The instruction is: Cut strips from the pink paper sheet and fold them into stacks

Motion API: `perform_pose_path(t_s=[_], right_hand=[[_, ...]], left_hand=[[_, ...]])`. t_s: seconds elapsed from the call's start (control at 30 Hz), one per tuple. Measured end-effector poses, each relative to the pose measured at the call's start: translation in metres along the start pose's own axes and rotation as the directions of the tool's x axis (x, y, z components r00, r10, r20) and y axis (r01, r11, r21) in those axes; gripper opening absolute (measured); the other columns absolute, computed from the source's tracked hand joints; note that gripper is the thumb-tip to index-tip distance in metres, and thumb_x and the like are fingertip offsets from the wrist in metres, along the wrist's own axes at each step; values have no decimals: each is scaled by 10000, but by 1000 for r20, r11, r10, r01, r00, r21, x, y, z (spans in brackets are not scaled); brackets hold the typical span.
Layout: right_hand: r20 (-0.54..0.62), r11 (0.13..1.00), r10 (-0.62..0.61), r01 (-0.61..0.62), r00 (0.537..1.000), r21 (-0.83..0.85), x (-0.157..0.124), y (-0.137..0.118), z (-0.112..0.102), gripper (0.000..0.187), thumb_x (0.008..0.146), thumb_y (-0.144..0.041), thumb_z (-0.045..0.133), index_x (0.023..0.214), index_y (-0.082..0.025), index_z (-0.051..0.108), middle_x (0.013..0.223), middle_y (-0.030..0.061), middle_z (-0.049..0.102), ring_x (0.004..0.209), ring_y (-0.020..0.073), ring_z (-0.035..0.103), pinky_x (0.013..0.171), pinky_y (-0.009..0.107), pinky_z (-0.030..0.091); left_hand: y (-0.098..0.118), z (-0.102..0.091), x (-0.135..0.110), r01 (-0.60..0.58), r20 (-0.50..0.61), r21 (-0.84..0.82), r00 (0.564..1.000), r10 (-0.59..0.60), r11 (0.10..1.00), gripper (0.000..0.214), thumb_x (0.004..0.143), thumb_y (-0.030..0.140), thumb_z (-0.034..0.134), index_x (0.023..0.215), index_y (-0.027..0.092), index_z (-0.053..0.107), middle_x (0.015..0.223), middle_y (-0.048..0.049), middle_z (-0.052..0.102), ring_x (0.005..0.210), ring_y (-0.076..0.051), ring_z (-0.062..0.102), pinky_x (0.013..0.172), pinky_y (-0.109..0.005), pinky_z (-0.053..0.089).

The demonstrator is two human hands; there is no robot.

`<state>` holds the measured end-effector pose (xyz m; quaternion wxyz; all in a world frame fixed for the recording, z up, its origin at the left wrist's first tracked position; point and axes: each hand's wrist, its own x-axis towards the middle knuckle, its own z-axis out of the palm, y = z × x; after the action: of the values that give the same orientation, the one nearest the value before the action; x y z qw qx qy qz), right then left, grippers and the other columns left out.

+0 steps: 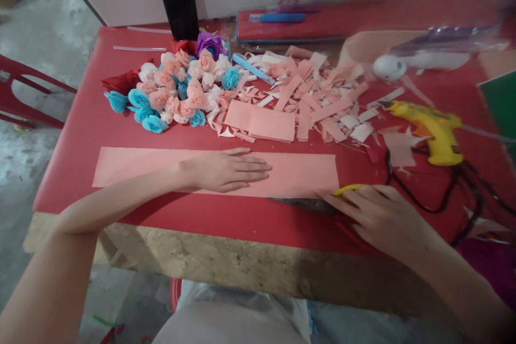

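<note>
Lying flat with straight, slightly spread fingers, your left hand (pixel 226 171) is resting on the long pale-pink paper strip (pixel 300 172) across the frame's centre. At lower right, your right hand (pixel 374 215) is bending its fingers over a yellow-handled, dark-bladed tool (pixel 349 188) beside the strip's right end; whether they are gripping it, I cannot tell. Pink, white and blue rose-shaped flowers (pixel 165 79) are clustering upper left.

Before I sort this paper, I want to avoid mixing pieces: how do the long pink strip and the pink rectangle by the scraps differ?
The long pink strip is much longer than the pink rectangle. The left hand lies flat on the strip; neither hand touches the rectangle, which borders the scraps. Both are pink.
</note>
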<state>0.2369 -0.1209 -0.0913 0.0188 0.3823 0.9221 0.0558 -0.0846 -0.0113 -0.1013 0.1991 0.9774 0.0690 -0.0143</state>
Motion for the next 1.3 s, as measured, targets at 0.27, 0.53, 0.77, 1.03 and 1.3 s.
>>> perform_pose_path(t_s=[0.27,0.53,0.77,1.03,1.3], right_hand=[[30,994,98,-96,995,-58,-6,-5,-2,375,772,-146,487,1123,-157,619,797,72,642,744,209,489,712,355,328],[28,993,109,-107,994,-54,-2,-10,-4,390,774,-167,470,1150,-145,570,804,71,635,739,213,504,700,355,336],[30,987,135,-132,990,-91,-9,-7,-7,415,759,-168,475,1167,-154,546,812,75,634,744,219,490,688,353,328],[22,990,102,-99,995,-102,4,-14,-3,421,761,-215,489,1174,-157,550,821,71,604,770,225,457,704,363,307],[12,992,57,-56,998,-112,19,-20,-2,381,787,-216,440,1138,-148,572,776,75,568,760,230,429,691,353,285]], left_hand=[[-1,5,8,15,37,-7,999,-15,1000,461,969,302,243,1407,185,328,1486,-42,295,1392,-130,228,1170,-338,85],[-2,8,7,1,8,-9,1000,-1,1000,466,970,305,232,1403,166,333,1480,-59,313,1390,-134,236,1167,-343,86],[-2,7,7,9,11,-17,1000,-9,1000,462,967,306,241,1399,176,343,1478,-48,318,1386,-130,246,1165,-334,95],[-1,6,7,7,4,8,1000,-7,1000,459,967,294,245,1396,164,345,1473,-50,326,1383,-127,255,1165,-331,109],[-1,4,8,7,30,-17,1000,-7,1000,468,966,301,236,1402,167,338,1480,-51,311,1389,-135,240,1166,-336,98]])
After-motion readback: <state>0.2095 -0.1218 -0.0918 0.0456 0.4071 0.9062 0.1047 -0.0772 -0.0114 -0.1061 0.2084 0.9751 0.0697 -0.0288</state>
